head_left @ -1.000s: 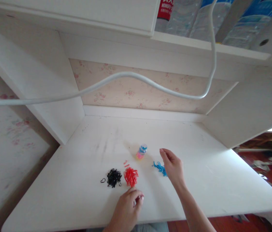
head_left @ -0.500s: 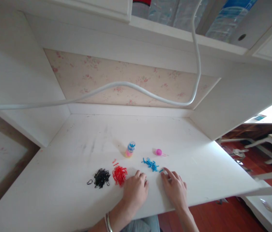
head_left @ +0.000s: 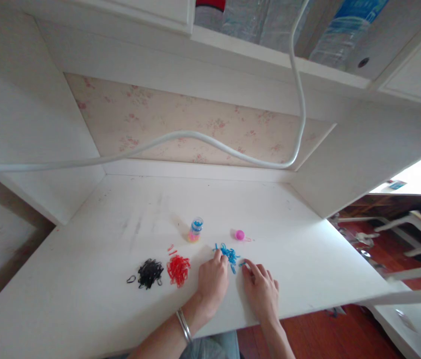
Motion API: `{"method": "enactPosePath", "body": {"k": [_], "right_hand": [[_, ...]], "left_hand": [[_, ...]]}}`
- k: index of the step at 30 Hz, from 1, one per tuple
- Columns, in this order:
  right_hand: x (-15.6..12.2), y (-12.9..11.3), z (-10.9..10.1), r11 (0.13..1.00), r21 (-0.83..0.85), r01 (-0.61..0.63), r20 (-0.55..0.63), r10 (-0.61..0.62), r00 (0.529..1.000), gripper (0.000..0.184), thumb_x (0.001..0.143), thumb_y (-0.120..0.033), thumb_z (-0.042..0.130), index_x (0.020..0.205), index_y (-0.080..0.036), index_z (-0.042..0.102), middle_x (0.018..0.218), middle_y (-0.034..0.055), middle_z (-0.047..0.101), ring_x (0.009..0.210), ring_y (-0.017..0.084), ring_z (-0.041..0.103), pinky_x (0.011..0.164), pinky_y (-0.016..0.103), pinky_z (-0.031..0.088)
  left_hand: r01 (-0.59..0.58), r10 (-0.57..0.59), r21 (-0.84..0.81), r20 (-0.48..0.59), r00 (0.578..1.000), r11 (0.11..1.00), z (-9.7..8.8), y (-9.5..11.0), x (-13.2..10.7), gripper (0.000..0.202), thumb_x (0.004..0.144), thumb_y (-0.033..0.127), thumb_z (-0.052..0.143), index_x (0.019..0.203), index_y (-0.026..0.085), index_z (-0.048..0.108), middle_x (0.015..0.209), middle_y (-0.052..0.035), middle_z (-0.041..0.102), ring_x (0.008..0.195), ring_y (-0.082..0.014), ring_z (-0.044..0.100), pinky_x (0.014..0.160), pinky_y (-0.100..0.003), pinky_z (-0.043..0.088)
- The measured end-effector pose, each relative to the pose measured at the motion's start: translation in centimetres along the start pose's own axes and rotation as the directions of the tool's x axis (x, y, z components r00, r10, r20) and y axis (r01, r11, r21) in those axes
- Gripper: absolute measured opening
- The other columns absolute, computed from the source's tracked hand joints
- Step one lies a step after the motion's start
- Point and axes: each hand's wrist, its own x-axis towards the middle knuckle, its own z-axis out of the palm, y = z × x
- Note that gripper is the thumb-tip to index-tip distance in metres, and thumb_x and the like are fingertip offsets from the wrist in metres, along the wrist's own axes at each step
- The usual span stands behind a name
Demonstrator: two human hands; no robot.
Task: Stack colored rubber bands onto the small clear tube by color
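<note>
A loose pile of small blue rubber bands (head_left: 228, 253) lies on the white desk. My left hand (head_left: 213, 276) is at the pile's left edge, fingers curled and pressed together at the bands; whatever lies between the fingertips is hidden. To the right of the pile, my right hand (head_left: 260, 289) rests low on the desk, its thumb and forefinger closed around a little blue band bundle (head_left: 242, 264). A red rubber band pile (head_left: 178, 270) and a black rubber band pile (head_left: 150, 273) are left of my hands.
Beyond the piles stands a small clear jar (head_left: 196, 229) with blue, pink and yellow contents. A pink ball-shaped item (head_left: 239, 235) lies right of it. A white cable (head_left: 195, 134) hangs across the view, below a cupboard shelf holding bottles (head_left: 348, 30).
My left hand has moved forward and right, from beside the red bands to the blue pile. The right hand stays by the small blue bundle. The view has shifted slightly.
</note>
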Motion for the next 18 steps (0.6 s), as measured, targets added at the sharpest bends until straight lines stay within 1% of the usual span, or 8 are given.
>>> {"method": "enactPosePath", "body": {"k": [2,5,8,10,12,14,18], "right_hand": [[-0.1,-0.1,0.0,1.000,-0.011,0.005,-0.006,-0.005,1.000,0.032,0.093,-0.039,0.038,0.115,-0.033,0.060,0.100,0.0013,0.066,0.096,0.020,0.056,0.077,0.033,0.033],[-0.4,-0.2,0.2,1.000,-0.001,0.023,-0.021,-0.023,1.000,0.032,0.094,-0.038,0.036,0.116,-0.032,0.059,0.099,0.0014,0.066,0.095,0.020,0.057,0.079,0.033,0.034],[-1.1,-0.3,0.4,0.998,0.046,0.032,-0.026,-0.031,0.999,0.034,0.094,-0.042,0.035,0.116,-0.029,0.058,0.098,0.0020,0.066,0.091,0.019,0.059,0.080,0.033,0.035],[-1.6,-0.6,0.6,0.995,0.077,0.056,-0.020,-0.055,0.998,0.036,0.094,-0.045,0.036,0.116,-0.028,0.058,0.099,0.0023,0.065,0.090,0.018,0.060,0.081,0.033,0.036],[-2.1,-1.0,0.7,0.992,0.080,0.099,-0.009,-0.099,0.995,0.036,0.093,-0.047,0.038,0.116,-0.029,0.059,0.100,0.0023,0.065,0.093,0.019,0.059,0.081,0.034,0.036],[-2.3,-1.4,0.8,0.989,0.067,0.135,0.001,-0.135,0.991,0.035,0.092,-0.047,0.040,0.115,-0.031,0.060,0.099,0.0022,0.065,0.094,0.020,0.059,0.080,0.034,0.037],[-2.1,-1.7,0.9,0.987,0.059,0.147,0.001,-0.148,0.989,0.034,0.092,-0.047,0.041,0.112,-0.031,0.063,0.097,0.0022,0.065,0.091,0.020,0.059,0.078,0.034,0.037]], "left_hand": [[0.027,-0.027,0.001,-0.014,1.000,1.000,-0.2,-0.2,-0.2,0.026,0.095,0.023,0.032,0.099,0.023,0.057,0.101,-0.0043,0.060,0.076,-0.0146,0.064,0.059,-0.024,0.046],[0.051,-0.052,-0.023,-0.033,0.998,0.998,-1.2,-0.6,-0.5,0.025,0.095,0.026,0.032,0.097,0.024,0.057,0.099,-0.0033,0.059,0.074,-0.0140,0.064,0.058,-0.023,0.045],[0.044,-0.048,-0.083,-0.051,0.998,0.996,-2.7,-0.9,-0.9,0.025,0.095,0.027,0.033,0.097,0.025,0.058,0.099,-0.0018,0.059,0.074,-0.0129,0.064,0.059,-0.023,0.045],[0.028,-0.039,-0.132,-0.083,0.996,0.991,-4.0,-1.4,-1.2,0.025,0.095,0.028,0.034,0.097,0.025,0.059,0.098,-0.0014,0.060,0.077,-0.0123,0.063,0.062,-0.022,0.046],[0.008,-0.032,-0.173,-0.137,0.990,0.985,-5.5,-2.1,-1.4,0.026,0.095,0.029,0.034,0.097,0.024,0.059,0.098,-0.0015,0.060,0.078,-0.0118,0.063,0.065,-0.022,0.046],[0.000,-0.043,-0.198,-0.213,0.976,0.980,-7.1,-3.1,-1.5,0.026,0.095,0.031,0.035,0.097,0.024,0.060,0.100,-0.0019,0.061,0.080,-0.0119,0.063,0.067,-0.021,0.046],[0.041,-0.114,-0.206,-0.354,0.928,0.978,-10.2,-5.7,-0.8,0.025,0.095,0.034,0.037,0.099,0.023,0.059,0.102,-0.0022,0.061,0.082,-0.0121,0.062,0.069,-0.022,0.047]]}}
